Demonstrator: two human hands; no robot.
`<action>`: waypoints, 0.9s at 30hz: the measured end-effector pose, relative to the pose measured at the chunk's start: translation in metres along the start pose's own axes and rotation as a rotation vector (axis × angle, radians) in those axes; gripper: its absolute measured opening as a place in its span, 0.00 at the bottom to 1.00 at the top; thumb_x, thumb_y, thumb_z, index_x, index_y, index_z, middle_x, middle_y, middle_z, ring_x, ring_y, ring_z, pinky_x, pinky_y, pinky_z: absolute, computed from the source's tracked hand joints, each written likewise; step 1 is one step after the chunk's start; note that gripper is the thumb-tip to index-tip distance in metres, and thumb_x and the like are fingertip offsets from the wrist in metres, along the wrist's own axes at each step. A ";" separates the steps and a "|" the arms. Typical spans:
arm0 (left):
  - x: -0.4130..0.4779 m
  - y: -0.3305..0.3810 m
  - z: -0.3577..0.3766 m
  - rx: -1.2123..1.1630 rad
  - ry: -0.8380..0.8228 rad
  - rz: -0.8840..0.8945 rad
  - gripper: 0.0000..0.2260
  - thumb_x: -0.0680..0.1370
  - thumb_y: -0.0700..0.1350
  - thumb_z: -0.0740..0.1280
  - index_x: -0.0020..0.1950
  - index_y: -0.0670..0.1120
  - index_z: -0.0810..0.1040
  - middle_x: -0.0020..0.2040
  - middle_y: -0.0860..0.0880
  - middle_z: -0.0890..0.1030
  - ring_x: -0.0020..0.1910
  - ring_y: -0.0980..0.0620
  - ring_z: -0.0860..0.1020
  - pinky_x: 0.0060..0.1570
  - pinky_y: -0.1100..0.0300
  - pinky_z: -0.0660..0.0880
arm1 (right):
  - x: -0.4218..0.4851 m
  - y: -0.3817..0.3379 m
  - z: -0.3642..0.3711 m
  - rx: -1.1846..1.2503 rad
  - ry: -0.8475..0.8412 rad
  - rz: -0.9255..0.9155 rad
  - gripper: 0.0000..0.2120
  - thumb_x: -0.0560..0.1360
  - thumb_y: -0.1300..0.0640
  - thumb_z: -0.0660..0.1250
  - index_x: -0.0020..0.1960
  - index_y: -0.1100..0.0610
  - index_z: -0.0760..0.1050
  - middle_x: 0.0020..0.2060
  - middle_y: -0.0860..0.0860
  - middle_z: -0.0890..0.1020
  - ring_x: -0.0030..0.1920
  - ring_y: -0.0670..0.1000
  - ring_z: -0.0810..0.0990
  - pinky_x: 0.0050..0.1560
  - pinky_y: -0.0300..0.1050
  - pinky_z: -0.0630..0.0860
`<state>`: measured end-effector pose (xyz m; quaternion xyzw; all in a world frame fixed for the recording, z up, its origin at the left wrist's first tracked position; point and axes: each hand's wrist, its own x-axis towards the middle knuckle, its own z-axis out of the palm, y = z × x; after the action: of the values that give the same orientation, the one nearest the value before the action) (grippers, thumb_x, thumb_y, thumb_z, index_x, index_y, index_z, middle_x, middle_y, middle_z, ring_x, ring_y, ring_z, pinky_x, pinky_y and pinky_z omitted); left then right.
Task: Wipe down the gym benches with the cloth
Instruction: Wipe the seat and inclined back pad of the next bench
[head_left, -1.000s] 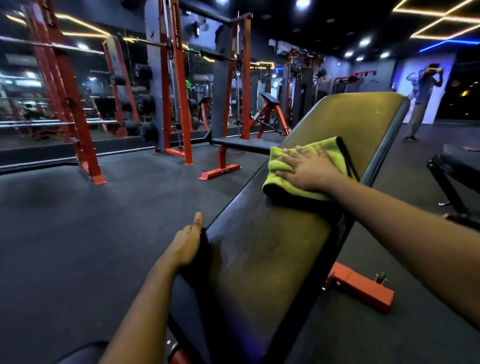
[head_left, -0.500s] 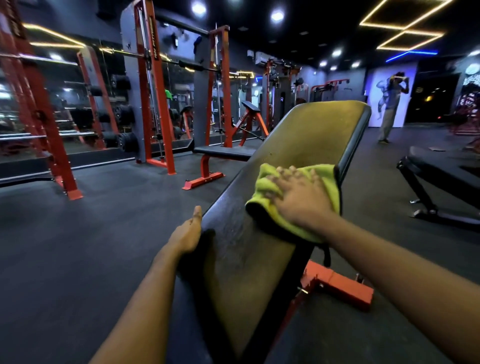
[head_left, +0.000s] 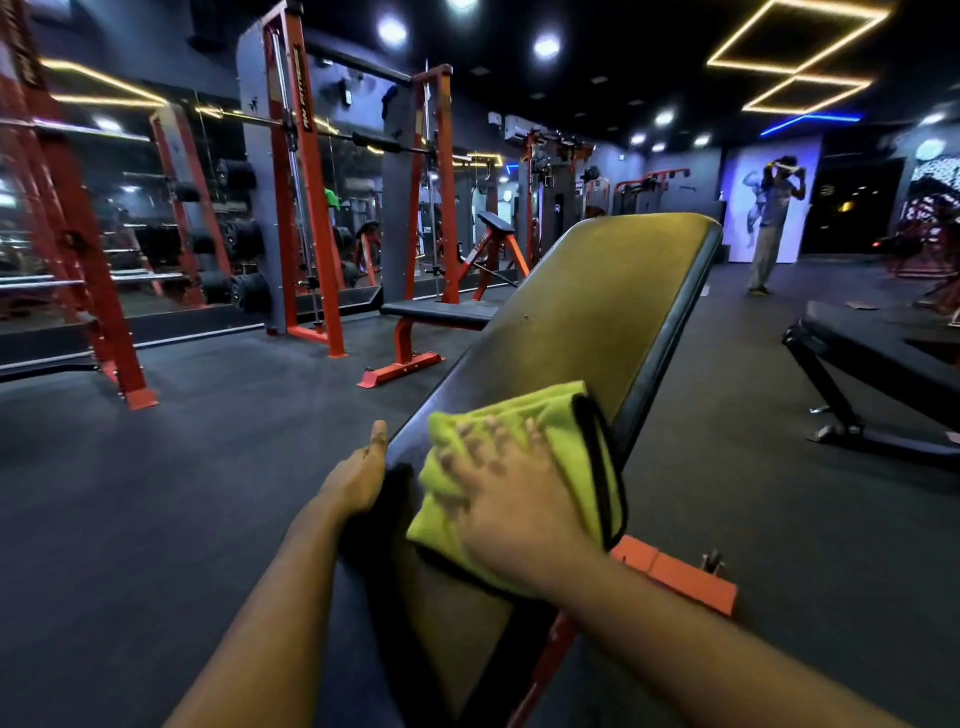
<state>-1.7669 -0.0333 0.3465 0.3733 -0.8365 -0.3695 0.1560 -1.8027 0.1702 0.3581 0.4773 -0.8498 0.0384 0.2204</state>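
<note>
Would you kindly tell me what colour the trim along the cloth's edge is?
Black, bordering the lime-green cloth; it shows best in the head view.

The right hand (head_left: 511, 499) is pretty smeared with motion blur on the cloth (head_left: 566, 431). The left hand (head_left: 358, 478) has its fingers hidden behind the bench (head_left: 597, 312) edge, and the bench's near end is cut off.

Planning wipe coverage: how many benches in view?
3: the inclined bench under the cloth, an orange-framed flat bench behind it to the left, a black bench at far right. Others may be hidden farther back.
</note>
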 end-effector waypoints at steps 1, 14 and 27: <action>-0.003 0.002 -0.002 -0.016 -0.006 -0.013 0.32 0.83 0.61 0.41 0.76 0.40 0.63 0.75 0.36 0.65 0.74 0.39 0.63 0.71 0.51 0.58 | -0.008 -0.013 0.002 0.020 -0.037 -0.025 0.25 0.75 0.40 0.53 0.67 0.44 0.75 0.70 0.52 0.75 0.69 0.60 0.74 0.71 0.66 0.60; 0.040 0.002 -0.010 -0.009 -0.039 0.078 0.42 0.78 0.69 0.40 0.66 0.36 0.74 0.65 0.33 0.75 0.66 0.36 0.72 0.69 0.47 0.64 | 0.135 0.139 -0.023 -0.052 -0.029 0.260 0.26 0.82 0.41 0.49 0.79 0.44 0.54 0.80 0.49 0.54 0.79 0.54 0.51 0.76 0.63 0.48; 0.147 0.079 0.022 -0.426 -0.469 0.123 0.52 0.60 0.85 0.47 0.66 0.50 0.78 0.62 0.41 0.80 0.61 0.44 0.78 0.67 0.43 0.69 | 0.148 0.100 -0.018 -0.115 -0.088 0.138 0.27 0.80 0.36 0.44 0.78 0.39 0.52 0.80 0.46 0.51 0.80 0.53 0.48 0.75 0.65 0.44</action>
<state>-1.9173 -0.0957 0.3872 0.1859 -0.7745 -0.6021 0.0558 -1.9453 0.1119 0.4496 0.4053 -0.8904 -0.0163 0.2067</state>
